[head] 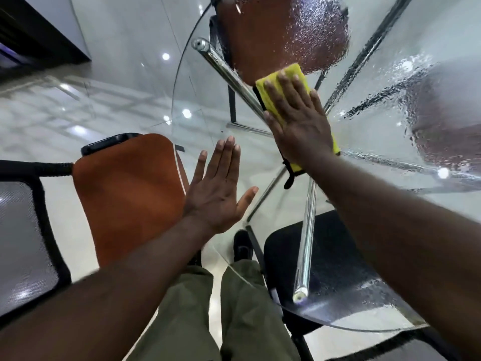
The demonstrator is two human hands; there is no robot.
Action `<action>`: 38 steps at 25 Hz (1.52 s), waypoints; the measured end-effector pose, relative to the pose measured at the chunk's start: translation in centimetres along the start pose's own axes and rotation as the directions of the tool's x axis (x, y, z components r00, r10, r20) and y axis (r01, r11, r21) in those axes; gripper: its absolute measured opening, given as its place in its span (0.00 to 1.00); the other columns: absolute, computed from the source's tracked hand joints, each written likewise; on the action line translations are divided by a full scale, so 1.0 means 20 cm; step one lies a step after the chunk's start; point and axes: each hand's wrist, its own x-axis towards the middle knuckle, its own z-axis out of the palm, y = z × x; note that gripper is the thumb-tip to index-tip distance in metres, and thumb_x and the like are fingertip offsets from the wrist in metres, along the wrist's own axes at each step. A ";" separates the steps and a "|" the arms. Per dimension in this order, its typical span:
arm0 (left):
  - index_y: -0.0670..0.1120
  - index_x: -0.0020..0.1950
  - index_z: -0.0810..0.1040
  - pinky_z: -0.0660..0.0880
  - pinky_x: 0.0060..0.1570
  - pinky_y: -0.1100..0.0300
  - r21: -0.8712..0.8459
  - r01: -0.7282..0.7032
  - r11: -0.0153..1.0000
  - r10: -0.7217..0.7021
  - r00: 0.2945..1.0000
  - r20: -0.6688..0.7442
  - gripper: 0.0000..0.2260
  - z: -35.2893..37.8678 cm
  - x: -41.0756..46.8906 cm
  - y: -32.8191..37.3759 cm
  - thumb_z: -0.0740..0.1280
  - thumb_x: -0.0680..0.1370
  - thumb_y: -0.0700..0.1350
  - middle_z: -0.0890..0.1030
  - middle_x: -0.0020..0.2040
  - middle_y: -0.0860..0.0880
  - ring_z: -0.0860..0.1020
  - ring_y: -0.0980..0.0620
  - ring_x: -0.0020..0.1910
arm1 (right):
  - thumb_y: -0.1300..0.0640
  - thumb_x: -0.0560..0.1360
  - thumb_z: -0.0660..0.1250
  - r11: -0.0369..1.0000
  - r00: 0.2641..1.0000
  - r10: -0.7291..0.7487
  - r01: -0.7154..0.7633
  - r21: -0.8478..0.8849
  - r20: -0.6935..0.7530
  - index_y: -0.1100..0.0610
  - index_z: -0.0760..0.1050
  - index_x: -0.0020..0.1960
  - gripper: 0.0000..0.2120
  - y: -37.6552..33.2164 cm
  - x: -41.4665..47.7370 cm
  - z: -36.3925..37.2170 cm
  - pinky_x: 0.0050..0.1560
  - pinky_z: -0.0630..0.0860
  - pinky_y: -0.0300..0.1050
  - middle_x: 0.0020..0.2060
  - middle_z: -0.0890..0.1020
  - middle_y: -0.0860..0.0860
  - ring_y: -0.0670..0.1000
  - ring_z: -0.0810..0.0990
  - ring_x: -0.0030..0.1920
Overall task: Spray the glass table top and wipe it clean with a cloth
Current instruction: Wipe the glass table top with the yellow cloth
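Observation:
A round glass table top [208, 121] on chrome legs fills the middle and right of the head view. Its right half is covered in spray droplets [385, 105]; its left part looks clear. My right hand [299, 121] lies flat, fingers spread, pressing a folded yellow cloth [286, 76] onto the glass near the table's middle. The cloth has a black edge and loop sticking out below my wrist. My left hand [218, 194] rests flat and open on the glass near the table's near edge, holding nothing. No spray bottle is in view.
An orange chair [125, 194] with a black mesh back stands at the left. Beneath the glass I see a black chair seat [338, 256] at the near right and orange seats [260, 35] at the far side and right. Chrome legs [229, 74] cross under the top. Glossy tiled floor.

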 end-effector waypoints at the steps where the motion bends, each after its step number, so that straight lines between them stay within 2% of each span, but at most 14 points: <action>1: 0.39 0.83 0.38 0.47 0.81 0.40 -0.003 -0.001 1.000 0.001 1.000 0.004 0.41 -0.01 0.00 0.00 0.48 0.84 0.66 0.37 0.84 0.42 0.38 0.46 0.84 | 0.38 0.87 0.50 0.992 0.992 0.128 -0.128 0.010 0.018 0.40 0.50 0.87 0.29 0.01 -0.16 -0.01 0.85 0.52 0.56 0.87 0.51 0.45 0.49 0.49 0.87; 3: 0.39 0.83 0.38 0.46 0.81 0.40 -0.004 0.003 1.000 -0.003 1.000 0.009 0.41 -0.03 0.01 0.01 0.48 0.83 0.66 0.37 0.84 0.42 0.38 0.46 0.84 | 0.38 0.87 0.49 0.975 0.973 0.222 -0.222 -0.007 0.063 0.40 0.46 0.87 0.31 0.00 -0.49 0.00 0.85 0.50 0.57 0.87 0.47 0.45 0.49 0.45 0.87; 5: 0.39 0.83 0.38 0.45 0.81 0.40 -0.015 0.003 1.000 -0.002 1.000 0.014 0.41 -0.03 0.01 0.01 0.47 0.83 0.66 0.37 0.84 0.43 0.38 0.46 0.84 | 0.38 0.87 0.48 0.989 0.987 0.135 -0.129 -0.068 0.088 0.42 0.45 0.87 0.31 0.00 -0.60 0.01 0.85 0.51 0.58 0.88 0.46 0.46 0.50 0.45 0.87; 8: 0.41 0.84 0.38 0.44 0.81 0.40 -0.015 -0.017 1.000 0.017 1.000 0.000 0.39 0.00 0.01 0.00 0.48 0.84 0.65 0.37 0.84 0.44 0.38 0.46 0.84 | 0.39 0.88 0.50 0.998 0.999 -0.020 0.022 -0.067 0.032 0.41 0.50 0.87 0.29 0.11 -0.32 0.01 0.85 0.53 0.57 0.87 0.52 0.46 0.50 0.50 0.87; 11: 0.45 0.84 0.38 0.43 0.81 0.40 -0.012 -0.055 0.998 0.055 0.998 -0.008 0.37 0.01 0.01 -0.01 0.48 0.84 0.64 0.37 0.85 0.48 0.38 0.48 0.84 | 0.39 0.87 0.49 0.986 0.986 0.163 -0.164 -0.026 -0.025 0.40 0.50 0.87 0.29 0.15 -0.09 0.01 0.85 0.52 0.55 0.87 0.52 0.45 0.49 0.50 0.87; 15: 0.46 0.85 0.39 0.45 0.81 0.40 -0.010 -0.058 0.998 0.057 0.998 -0.024 0.38 0.01 0.00 -0.02 0.49 0.84 0.66 0.38 0.85 0.48 0.39 0.48 0.84 | 0.39 0.87 0.47 0.894 0.896 0.444 -0.445 0.058 0.024 0.40 0.44 0.87 0.30 -0.02 -0.49 0.02 0.86 0.48 0.57 0.87 0.45 0.45 0.49 0.43 0.87; 19: 0.46 0.84 0.37 0.45 0.81 0.40 -0.047 -0.067 0.997 0.066 0.998 -0.023 0.38 0.01 0.00 -0.01 0.48 0.84 0.66 0.37 0.85 0.48 0.38 0.47 0.84 | 0.39 0.87 0.47 0.887 0.884 0.462 -0.462 -0.010 0.069 0.41 0.43 0.87 0.31 -0.20 -0.95 0.04 0.86 0.46 0.58 0.87 0.42 0.44 0.49 0.42 0.87; 23: 0.45 0.84 0.37 0.45 0.81 0.39 -0.010 -0.076 0.997 0.075 0.996 -0.039 0.38 0.05 0.01 -0.01 0.45 0.83 0.67 0.37 0.85 0.47 0.38 0.47 0.84 | 0.40 0.87 0.47 0.918 0.918 0.396 -0.396 -0.023 0.032 0.42 0.46 0.87 0.30 0.01 -0.63 0.03 0.85 0.47 0.56 0.87 0.46 0.45 0.50 0.45 0.87; 26: 0.45 0.84 0.37 0.45 0.81 0.40 0.004 -0.065 0.998 0.065 0.997 -0.044 0.38 0.06 0.00 -0.01 0.45 0.84 0.67 0.36 0.85 0.47 0.37 0.47 0.83 | 0.40 0.86 0.44 0.854 0.854 0.521 -0.521 0.022 -0.011 0.43 0.45 0.87 0.30 0.12 -0.41 0.01 0.85 0.48 0.58 0.88 0.46 0.48 0.51 0.45 0.87; 29: 0.45 0.84 0.36 0.44 0.81 0.40 0.000 -0.065 0.998 0.065 0.998 -0.020 0.39 0.03 0.00 -0.01 0.46 0.84 0.67 0.35 0.84 0.48 0.36 0.48 0.83 | 0.42 0.88 0.49 0.785 0.787 0.617 -0.616 0.066 -0.007 0.42 0.44 0.87 0.30 -0.14 -0.70 0.05 0.86 0.46 0.58 0.87 0.44 0.47 0.50 0.43 0.87; 33: 0.45 0.84 0.36 0.45 0.81 0.39 0.008 -0.067 0.998 0.067 0.998 -0.013 0.38 0.03 0.00 -0.02 0.45 0.84 0.67 0.36 0.85 0.47 0.37 0.47 0.84 | 0.41 0.87 0.53 0.962 0.962 0.273 -0.272 -0.026 0.009 0.43 0.54 0.87 0.29 -0.30 -1.15 0.10 0.85 0.53 0.58 0.87 0.53 0.46 0.51 0.51 0.87; 35: 0.45 0.84 0.36 0.44 0.81 0.40 0.014 -0.074 0.997 0.074 0.997 -0.005 0.38 0.03 -0.01 -0.01 0.43 0.83 0.67 0.36 0.85 0.48 0.37 0.48 0.83 | 0.41 0.87 0.53 0.973 0.974 0.227 -0.227 -0.046 -0.013 0.42 0.55 0.86 0.28 -0.12 -1.10 0.07 0.84 0.56 0.58 0.87 0.55 0.46 0.50 0.53 0.86; 37: 0.46 0.84 0.35 0.42 0.81 0.41 0.038 -0.070 0.997 0.070 0.998 -0.004 0.38 0.03 -0.01 -0.02 0.41 0.83 0.68 0.35 0.84 0.48 0.35 0.48 0.83 | 0.42 0.87 0.51 0.848 0.843 0.531 -0.528 0.048 -0.089 0.41 0.51 0.87 0.29 -0.06 -0.99 0.07 0.84 0.54 0.59 0.87 0.52 0.46 0.50 0.51 0.87; 38: 0.46 0.84 0.34 0.42 0.81 0.41 0.036 -0.071 0.997 0.071 0.997 0.010 0.38 0.03 -0.01 -0.01 0.40 0.83 0.68 0.34 0.84 0.48 0.35 0.49 0.83 | 0.42 0.87 0.50 0.699 0.691 0.715 -0.705 0.118 -0.107 0.42 0.49 0.87 0.29 -0.10 -0.96 0.09 0.85 0.52 0.59 0.87 0.50 0.47 0.51 0.49 0.87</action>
